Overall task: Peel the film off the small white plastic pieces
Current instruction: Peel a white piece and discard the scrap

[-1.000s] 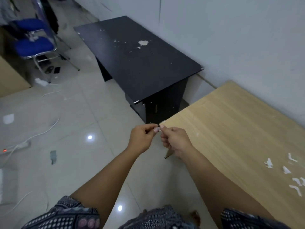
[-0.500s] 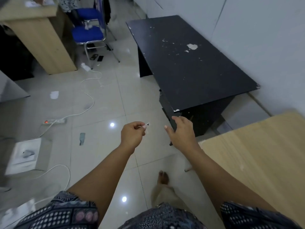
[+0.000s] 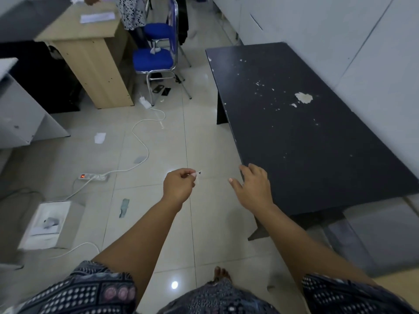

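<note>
Left hand (image 3: pixel 179 185) over floor tiles, thumb and forefinger pinching tiny white plastic piece (image 3: pixel 196 175); pointed tip sticks out right, long axis seems roughly level. Likely very light, thin, slippery; best taken by edges. Film not discernible. Right hand (image 3: pixel 254 189) fingers spread, empty, near dark speckled rectangular table (image 3: pixel 317 143).

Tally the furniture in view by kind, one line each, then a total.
Black table: 1
Light wooden desk: 1
Grey desk: 1
Blue chair: 1
Total: 4
</note>
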Available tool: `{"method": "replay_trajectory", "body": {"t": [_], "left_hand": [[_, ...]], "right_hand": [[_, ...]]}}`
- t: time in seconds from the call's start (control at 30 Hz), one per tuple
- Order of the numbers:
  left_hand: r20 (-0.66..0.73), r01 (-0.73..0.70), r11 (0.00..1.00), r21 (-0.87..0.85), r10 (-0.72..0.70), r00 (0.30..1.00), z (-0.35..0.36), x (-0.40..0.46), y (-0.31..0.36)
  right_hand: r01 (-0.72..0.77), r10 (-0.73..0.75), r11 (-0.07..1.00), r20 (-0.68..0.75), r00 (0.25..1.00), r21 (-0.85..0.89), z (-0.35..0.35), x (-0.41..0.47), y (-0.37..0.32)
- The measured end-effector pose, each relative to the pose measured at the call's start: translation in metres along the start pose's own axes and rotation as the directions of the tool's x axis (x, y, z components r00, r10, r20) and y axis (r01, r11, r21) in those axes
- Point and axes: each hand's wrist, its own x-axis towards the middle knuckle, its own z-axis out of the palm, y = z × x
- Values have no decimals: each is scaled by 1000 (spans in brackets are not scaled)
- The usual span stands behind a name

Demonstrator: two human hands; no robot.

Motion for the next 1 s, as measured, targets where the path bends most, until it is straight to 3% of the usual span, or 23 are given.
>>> {"method": "replay_trajectory", "body": {"t": [0.27, 0.57, 1.0], "left_hand": [[-50, 31, 999, -18, -32, 998, 17, 79, 32], [-13, 27, 999, -37, -28, 1000, 30, 206, 73], [69, 13, 1000, 20, -14, 997, -1, 399, 147]], "right_hand": [[7, -8, 1000, 52, 999, 17, 3, 95, -4], [-28, 27, 999, 49, 998, 20, 17, 218, -22], [-94, 92, 995, 42, 995, 45, 39, 398, -105]]}}
